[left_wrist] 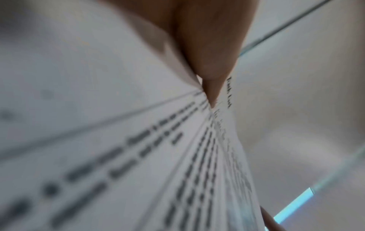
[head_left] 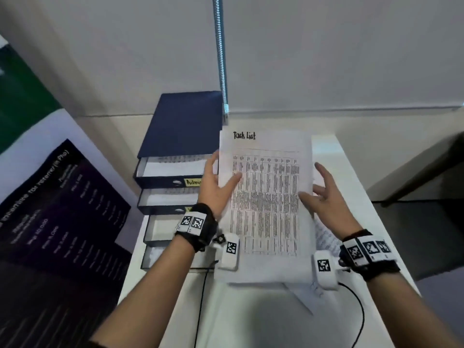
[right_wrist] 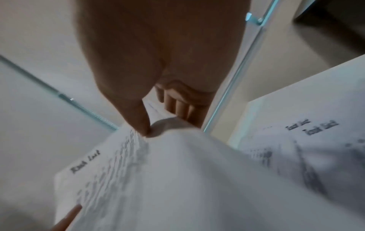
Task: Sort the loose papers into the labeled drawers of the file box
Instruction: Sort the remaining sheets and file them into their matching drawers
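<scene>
The left hand (head_left: pixel 216 187) pinches the left edge of a printed sheet headed "Task List" (head_left: pixel 266 204), thumb on its face. The right hand (head_left: pixel 324 197) pinches the right edge, thumb on top and fingers behind. The sheet is held raised over the white tabletop (head_left: pixel 251 320), above more loose papers (head_left: pixel 326 239) near its right edge. At the tabletop's left edge stands the dark blue file box (head_left: pixel 183 126), four drawers pulled out.
</scene>
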